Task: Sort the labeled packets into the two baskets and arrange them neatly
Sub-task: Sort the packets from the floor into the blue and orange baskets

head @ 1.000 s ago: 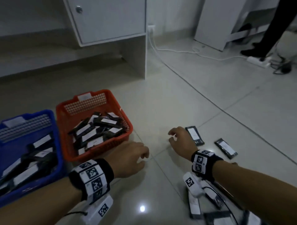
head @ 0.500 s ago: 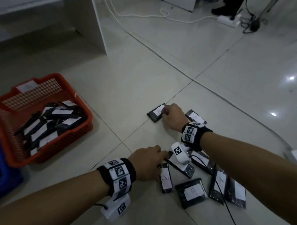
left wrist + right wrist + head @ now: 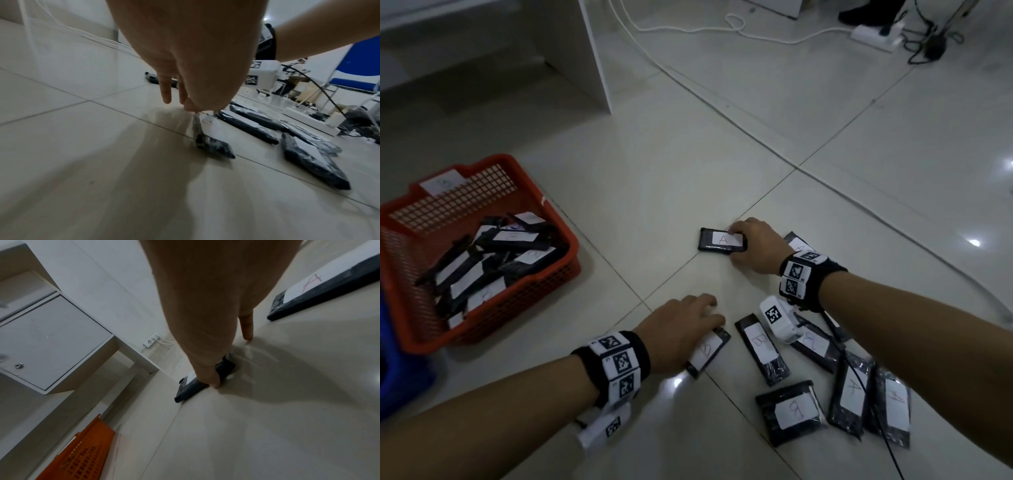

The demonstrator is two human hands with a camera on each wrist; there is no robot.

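Observation:
My right hand (image 3: 738, 240) grips the right end of a black packet labeled A (image 3: 717, 240) on the floor; in the right wrist view the thumb (image 3: 213, 382) presses its near edge. My left hand (image 3: 714, 323) pinches the far end of a packet labeled B (image 3: 707, 351), whose end looks slightly raised in the left wrist view (image 3: 213, 144). The red basket (image 3: 558, 219) at the left holds several packets. A corner of the blue basket (image 3: 400, 383) shows at the far left.
Several more packets lie at lower right: two marked B (image 3: 762, 346) (image 3: 791, 413), one marked A (image 3: 852, 390), another A (image 3: 796, 241) behind my right wrist. A white cabinet leg (image 3: 592, 51) stands at the back, with cables (image 3: 722, 29) and a power strip (image 3: 876, 36).
Both hands moved from beside the baskets rightward to the loose packets. The right hand took hold of the A packet; the left hand reached and pinched the B packet.

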